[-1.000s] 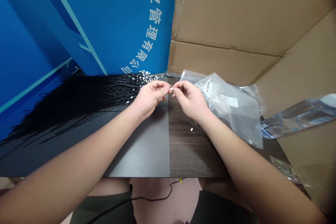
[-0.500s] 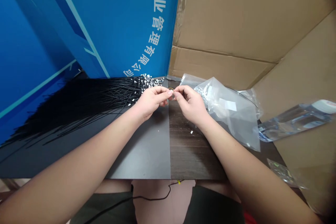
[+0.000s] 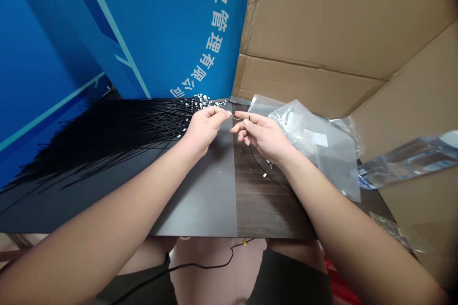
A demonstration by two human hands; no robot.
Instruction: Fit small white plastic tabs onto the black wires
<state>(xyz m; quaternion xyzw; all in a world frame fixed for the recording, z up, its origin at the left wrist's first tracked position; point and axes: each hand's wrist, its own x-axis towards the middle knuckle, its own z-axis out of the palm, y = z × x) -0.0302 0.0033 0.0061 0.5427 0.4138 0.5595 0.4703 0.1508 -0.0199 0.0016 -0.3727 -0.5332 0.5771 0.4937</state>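
Observation:
Between my hands hangs a small thin yellow loop (image 3: 236,116), its edge at the fingertips of my left hand (image 3: 204,127), which is closed in a pinch on it. My right hand (image 3: 265,134) has its index finger stretched out to the loop's other side. A thin black cord (image 3: 253,154) runs across that hand's fingers and trails down over the table; the thumb and bent fingers appear to hold it. How the loop and the cord are joined, if at all, I cannot make out.
A large pile of black cords (image 3: 107,128) with white tips (image 3: 202,101) lies at the left. Clear plastic bags (image 3: 322,162) lie at the right, near a clear bottle (image 3: 411,159) and a small packet (image 3: 391,228). Blue (image 3: 171,24) and cardboard (image 3: 315,14) panels stand behind.
My right hand has opened out of its pinch, its index finger now extended. The black cord below it has come into view. The camera's view has shifted slightly.

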